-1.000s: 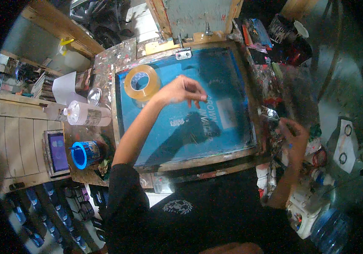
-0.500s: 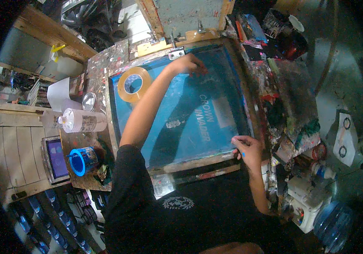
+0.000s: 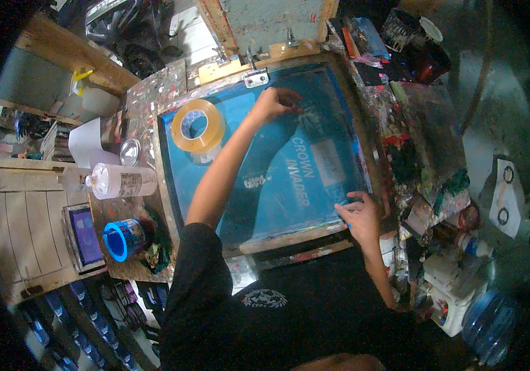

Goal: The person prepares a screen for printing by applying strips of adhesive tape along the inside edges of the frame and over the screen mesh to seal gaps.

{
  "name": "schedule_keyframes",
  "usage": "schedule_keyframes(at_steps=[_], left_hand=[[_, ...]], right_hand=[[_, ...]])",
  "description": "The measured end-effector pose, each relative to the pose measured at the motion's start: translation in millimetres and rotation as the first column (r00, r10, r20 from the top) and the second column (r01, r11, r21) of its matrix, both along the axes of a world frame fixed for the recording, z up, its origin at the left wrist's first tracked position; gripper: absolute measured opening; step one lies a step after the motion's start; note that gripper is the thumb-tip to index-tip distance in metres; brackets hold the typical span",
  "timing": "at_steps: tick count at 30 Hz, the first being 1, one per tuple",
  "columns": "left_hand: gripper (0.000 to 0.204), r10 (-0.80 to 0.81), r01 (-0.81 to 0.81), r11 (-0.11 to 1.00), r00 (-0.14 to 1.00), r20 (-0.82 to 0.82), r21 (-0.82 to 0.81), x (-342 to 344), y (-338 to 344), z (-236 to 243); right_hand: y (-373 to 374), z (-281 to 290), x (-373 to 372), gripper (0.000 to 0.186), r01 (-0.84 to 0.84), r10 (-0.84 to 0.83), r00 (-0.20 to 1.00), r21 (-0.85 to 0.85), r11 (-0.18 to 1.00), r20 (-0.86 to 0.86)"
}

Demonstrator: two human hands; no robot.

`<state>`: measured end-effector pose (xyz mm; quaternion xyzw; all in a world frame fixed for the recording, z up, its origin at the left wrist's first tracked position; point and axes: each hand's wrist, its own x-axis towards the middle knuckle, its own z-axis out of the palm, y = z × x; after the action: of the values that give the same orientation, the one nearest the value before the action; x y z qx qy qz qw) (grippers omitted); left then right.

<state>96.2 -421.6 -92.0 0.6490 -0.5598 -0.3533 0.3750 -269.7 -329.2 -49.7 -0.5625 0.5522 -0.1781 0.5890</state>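
A wooden-framed printing screen (image 3: 289, 238) with blue mesh lies flat on a paint-stained bench. My left hand (image 3: 275, 102) reaches across to the far edge of the mesh and presses down on it, fingers bent. My right hand (image 3: 359, 213) rests on the near right corner of the mesh, fingers pinched on a small blue piece I cannot make out. A roll of tan tape (image 3: 198, 126) lies on the mesh's far left corner, apart from both hands.
Left of the screen stand a clear plastic bottle (image 3: 119, 181) on its side, a blue-rimmed cup (image 3: 122, 239), a small glass jar (image 3: 130, 151) and a tablet (image 3: 84, 237). Ink-smeared rags and pots (image 3: 422, 59) crowd the right side. A large water bottle (image 3: 490, 324) stands at lower right.
My left hand has slid from the middle of the mesh to its far edge. My right hand has come in from the right bench onto the screen's near right corner.
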Motion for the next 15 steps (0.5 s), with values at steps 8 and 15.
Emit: schedule_keyframes(at_steps=[8,15], left_hand=[[0.041,0.012,-0.007,0.995,0.999,0.052,-0.099,0,2,-8],[0.039,0.02,-0.02,0.998,1.0,0.007,-0.055,-6,2,-3]], right_hand=[[-2,-15,-2,0.053,-0.198,0.132,0.955,-0.242,0.95,-0.264],[-5,-8,2,0.053,-0.177,0.114,0.945,-0.183,0.967,-0.308]])
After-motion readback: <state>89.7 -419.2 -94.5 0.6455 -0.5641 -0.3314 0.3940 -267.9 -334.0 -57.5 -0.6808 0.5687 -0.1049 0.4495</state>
